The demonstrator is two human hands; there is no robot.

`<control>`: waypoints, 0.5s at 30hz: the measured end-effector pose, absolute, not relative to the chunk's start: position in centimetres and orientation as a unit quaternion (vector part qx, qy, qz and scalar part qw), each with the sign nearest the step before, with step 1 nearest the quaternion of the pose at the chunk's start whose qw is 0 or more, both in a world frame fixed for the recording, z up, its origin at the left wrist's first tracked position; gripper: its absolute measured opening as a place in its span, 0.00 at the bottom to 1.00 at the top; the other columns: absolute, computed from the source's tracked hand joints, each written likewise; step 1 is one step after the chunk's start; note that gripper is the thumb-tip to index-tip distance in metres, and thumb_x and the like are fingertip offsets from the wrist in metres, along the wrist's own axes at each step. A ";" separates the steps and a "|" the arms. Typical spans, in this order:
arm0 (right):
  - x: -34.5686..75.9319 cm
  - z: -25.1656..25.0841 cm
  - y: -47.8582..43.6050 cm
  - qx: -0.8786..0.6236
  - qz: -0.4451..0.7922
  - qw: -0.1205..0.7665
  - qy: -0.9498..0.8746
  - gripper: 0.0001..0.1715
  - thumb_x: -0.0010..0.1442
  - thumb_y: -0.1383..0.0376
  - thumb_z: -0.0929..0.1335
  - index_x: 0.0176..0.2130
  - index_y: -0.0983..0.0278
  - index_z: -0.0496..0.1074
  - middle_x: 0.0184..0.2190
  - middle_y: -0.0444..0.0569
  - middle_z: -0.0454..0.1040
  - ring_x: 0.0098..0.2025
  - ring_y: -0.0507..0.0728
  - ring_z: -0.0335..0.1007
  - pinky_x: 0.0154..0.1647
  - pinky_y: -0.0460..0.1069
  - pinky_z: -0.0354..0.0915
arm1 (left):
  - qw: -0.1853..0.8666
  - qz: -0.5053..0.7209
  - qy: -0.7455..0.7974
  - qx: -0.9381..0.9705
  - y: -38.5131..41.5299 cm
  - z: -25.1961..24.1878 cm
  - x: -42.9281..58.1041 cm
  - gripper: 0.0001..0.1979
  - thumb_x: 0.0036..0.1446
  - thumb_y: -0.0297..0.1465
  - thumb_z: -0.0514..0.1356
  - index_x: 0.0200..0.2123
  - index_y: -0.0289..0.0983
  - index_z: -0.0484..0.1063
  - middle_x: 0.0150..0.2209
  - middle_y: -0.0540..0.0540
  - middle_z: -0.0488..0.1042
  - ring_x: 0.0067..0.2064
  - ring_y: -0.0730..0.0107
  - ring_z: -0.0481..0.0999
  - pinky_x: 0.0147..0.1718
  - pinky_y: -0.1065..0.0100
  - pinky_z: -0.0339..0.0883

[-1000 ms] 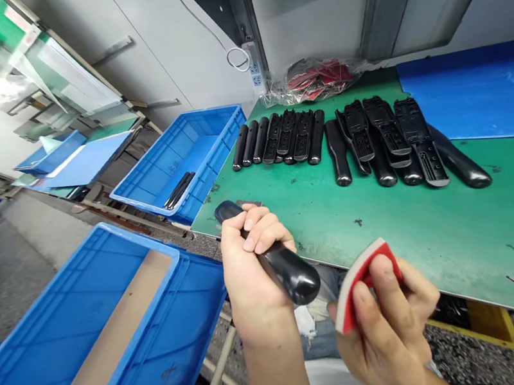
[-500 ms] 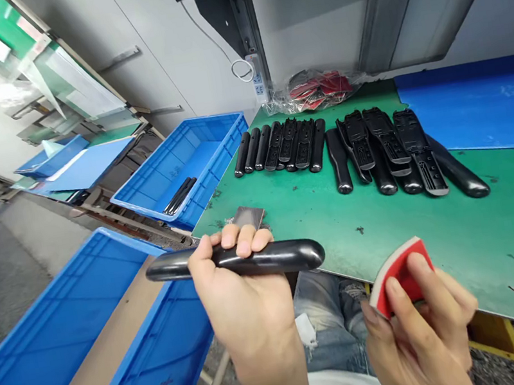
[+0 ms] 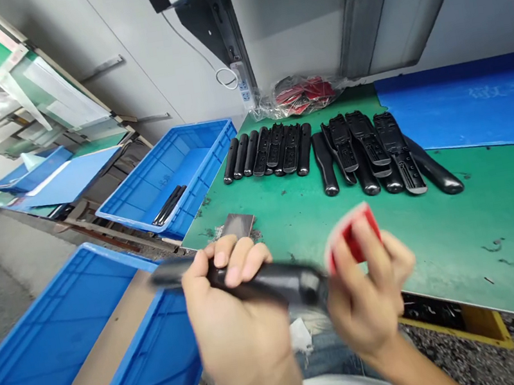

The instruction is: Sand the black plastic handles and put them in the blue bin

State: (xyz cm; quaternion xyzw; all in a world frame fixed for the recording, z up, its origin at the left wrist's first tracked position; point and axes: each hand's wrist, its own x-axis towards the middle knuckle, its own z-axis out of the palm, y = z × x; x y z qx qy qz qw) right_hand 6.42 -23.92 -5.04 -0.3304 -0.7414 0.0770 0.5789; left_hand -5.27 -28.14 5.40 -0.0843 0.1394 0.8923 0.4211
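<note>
My left hand [image 3: 236,322] is closed around a long glossy black plastic handle part [image 3: 281,283], held roughly level in front of the green table's near edge. My right hand [image 3: 367,289] pinches a red and white sponge block [image 3: 353,239] bent into a curve, right at the handle part's right end, where it looks to be touching. Both hands are a little blurred by motion.
Two groups of black plastic parts [image 3: 265,151] [image 3: 377,147] lie in rows on the green table [image 3: 439,235]. A small dark square [image 3: 239,224] lies near the table's edge. Blue crates [image 3: 59,360] [image 3: 166,174] stand at my left. A blue sheet [image 3: 477,102] and a plastic bag of red pieces [image 3: 299,91] lie further back.
My right hand has come up and leftward, bringing the sponge block against the black part's right end. My left hand turned the part from pointing at me to lying level.
</note>
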 end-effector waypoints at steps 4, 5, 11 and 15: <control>7.6 -4.9 -22.0 -0.366 0.396 0.574 -0.616 0.23 0.67 0.66 0.60 0.60 0.53 0.64 0.62 0.46 0.63 0.63 0.61 0.59 0.64 0.62 0.54 | 0.616 0.786 -0.005 -0.041 -28.0 4.7 -6.8 0.12 0.68 0.35 0.49 0.49 0.33 0.59 0.30 0.52 0.64 0.21 0.86 0.64 0.16 0.86 0.60; 8.1 -4.9 -22.4 -0.328 0.470 0.573 -0.586 0.22 0.68 0.64 0.59 0.59 0.55 0.66 0.61 0.48 0.65 0.61 0.61 0.61 0.62 0.61 0.58 | 0.631 0.775 0.007 -0.020 -27.6 4.4 -6.9 0.17 0.67 0.37 0.50 0.54 0.34 0.59 0.32 0.51 0.66 0.24 0.86 0.67 0.18 0.87 0.63; 11.1 -5.8 -25.1 -0.145 0.642 0.540 -0.525 0.31 0.64 0.46 0.60 0.60 0.57 0.63 0.59 0.52 0.66 0.47 0.60 0.73 0.44 0.53 0.73 | 0.646 0.728 0.228 -0.008 -25.2 3.2 -5.0 0.15 0.66 0.40 0.50 0.46 0.36 0.68 0.25 0.56 0.66 0.17 0.87 0.65 0.13 0.85 0.59; 12.3 -5.6 -24.5 -0.159 0.546 0.546 -0.615 0.28 0.65 0.46 0.59 0.59 0.53 0.65 0.62 0.47 0.63 0.55 0.61 0.68 0.53 0.56 0.68 | 0.622 0.725 0.295 0.007 -24.5 3.3 -3.3 0.16 0.65 0.39 0.53 0.30 0.33 0.63 0.24 0.55 0.64 0.14 0.89 0.60 0.10 0.85 0.55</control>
